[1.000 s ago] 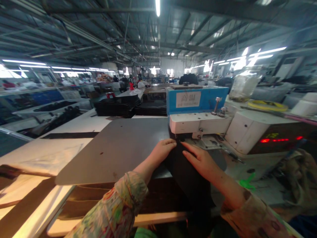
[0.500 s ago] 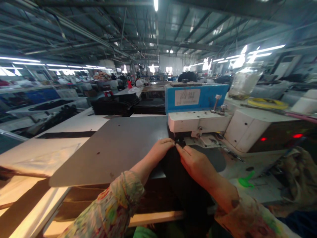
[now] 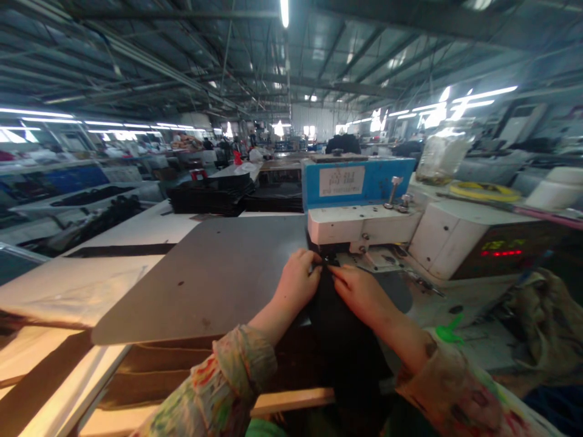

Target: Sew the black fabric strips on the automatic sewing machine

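Note:
A long piece of black fabric (image 3: 339,331) runs from under the head of a white sewing machine (image 3: 337,226) down over the table's front edge. My left hand (image 3: 298,279) is closed at the fabric's left side, fingers curled and thumb pressed in close by the needle area. From the right, my right hand (image 3: 362,294) pinches the fabric with its fingertips, almost touching the left fingers. The exact spot between the fingertips is dark and partly hidden. A smooth grey metal plate (image 3: 214,279) spreads out to the left of my hands.
Stacks of black pieces (image 3: 212,194) lie behind the plate. A blue box (image 3: 382,179) tops the machine; its control box (image 3: 460,237) shows a lit display. Nearby are a green plastic object (image 3: 450,332), a clear jar (image 3: 441,159), a yellow ring (image 3: 485,191) and a crumpled cloth (image 3: 542,328).
My left hand has turned, its fingers now more curled, with its wrist shifted right. My right hand stays near the same spot on the fabric. More lit characters show on the display.

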